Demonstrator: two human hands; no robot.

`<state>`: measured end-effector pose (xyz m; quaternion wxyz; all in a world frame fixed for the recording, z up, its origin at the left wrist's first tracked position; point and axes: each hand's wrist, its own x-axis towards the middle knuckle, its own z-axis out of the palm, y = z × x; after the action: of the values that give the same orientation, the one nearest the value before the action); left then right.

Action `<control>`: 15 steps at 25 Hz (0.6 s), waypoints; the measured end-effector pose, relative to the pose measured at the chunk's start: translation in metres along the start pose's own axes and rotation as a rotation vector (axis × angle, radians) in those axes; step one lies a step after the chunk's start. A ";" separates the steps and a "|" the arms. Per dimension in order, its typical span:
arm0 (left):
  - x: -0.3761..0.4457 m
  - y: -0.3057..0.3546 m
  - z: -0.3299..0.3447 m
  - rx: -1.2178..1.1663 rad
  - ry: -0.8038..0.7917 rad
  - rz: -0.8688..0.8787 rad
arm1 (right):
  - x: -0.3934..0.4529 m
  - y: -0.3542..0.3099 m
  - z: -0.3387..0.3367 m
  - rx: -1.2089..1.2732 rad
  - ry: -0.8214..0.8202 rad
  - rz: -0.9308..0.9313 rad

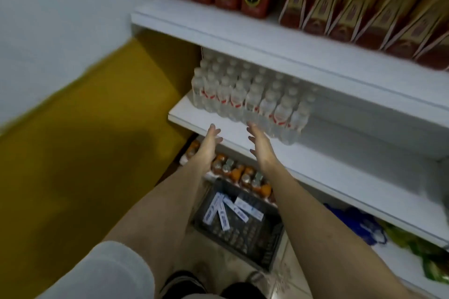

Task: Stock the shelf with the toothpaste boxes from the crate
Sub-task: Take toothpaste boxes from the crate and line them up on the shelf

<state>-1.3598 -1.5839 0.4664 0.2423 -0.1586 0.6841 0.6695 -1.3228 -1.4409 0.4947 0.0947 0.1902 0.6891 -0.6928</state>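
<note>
Bare and empty, the left hand (211,139) and right hand (260,143) reach flat-fingered over the white shelf (192,116) — toothpaste boxes (228,210) lie below in the crate (267,253). Risk: the right hand, nearly touching the bottles (250,96), may topple them.

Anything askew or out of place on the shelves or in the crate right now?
Only the toothpaste boxes: they lie loose at crossed angles in the dark crate on the floor, not in a row. The clear bottles on the middle shelf stand in tidy rows. Both hands, left hand and right hand, are open and hold nothing.
</note>
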 end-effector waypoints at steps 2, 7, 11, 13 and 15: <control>0.009 -0.042 0.006 -0.053 -0.018 -0.061 | 0.003 0.040 -0.009 0.013 -0.005 0.072; 0.034 -0.142 0.018 -0.129 -0.020 -0.241 | 0.010 0.156 -0.028 0.106 0.025 0.307; 0.067 -0.204 0.024 -0.043 -0.007 -0.381 | 0.028 0.240 -0.016 0.185 0.076 0.520; 0.092 -0.244 0.021 -0.016 -0.008 -0.439 | 0.046 0.286 -0.005 0.196 0.097 0.593; 0.119 -0.293 0.012 -0.012 -0.023 -0.514 | 0.066 0.334 0.007 0.197 0.116 0.622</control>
<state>-1.2987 -1.5745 0.1563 0.4116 -0.3209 0.6145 0.5916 -1.2520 -1.4501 0.1617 0.2437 0.4390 0.5318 -0.6820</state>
